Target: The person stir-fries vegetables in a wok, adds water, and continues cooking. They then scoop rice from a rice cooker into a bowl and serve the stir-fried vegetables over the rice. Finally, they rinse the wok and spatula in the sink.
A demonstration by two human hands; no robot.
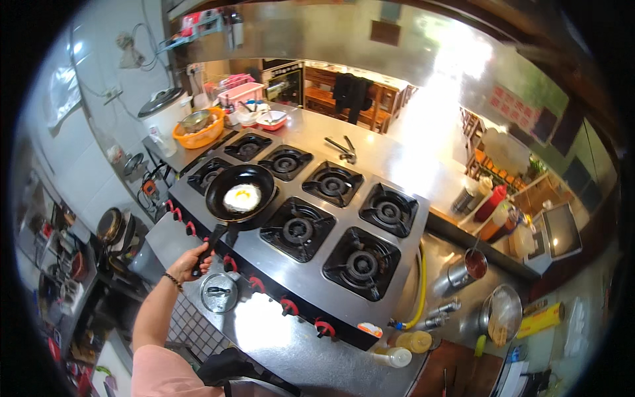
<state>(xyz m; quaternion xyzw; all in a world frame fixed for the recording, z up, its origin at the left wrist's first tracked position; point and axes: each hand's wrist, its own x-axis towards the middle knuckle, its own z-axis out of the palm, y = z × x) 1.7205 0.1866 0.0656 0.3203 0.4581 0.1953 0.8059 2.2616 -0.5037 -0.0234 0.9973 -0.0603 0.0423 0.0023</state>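
Observation:
My left hand is closed around the black handle of a frying pan. A fried egg with a yellow yolk lies in the pan. The pan is over the left front part of a steel gas stove with several burners; I cannot tell whether it rests on a grate or is slightly lifted. Below the hand, a round glass lid with a black knob lies on the steel ledge, near the red stove knobs. My right hand is out of view.
Behind the stove lie metal tongs; an orange basin stands at the back left. On the right are sauce bottles, a steel container, a yellow gas hose and squeeze bottles. Pans hang at left.

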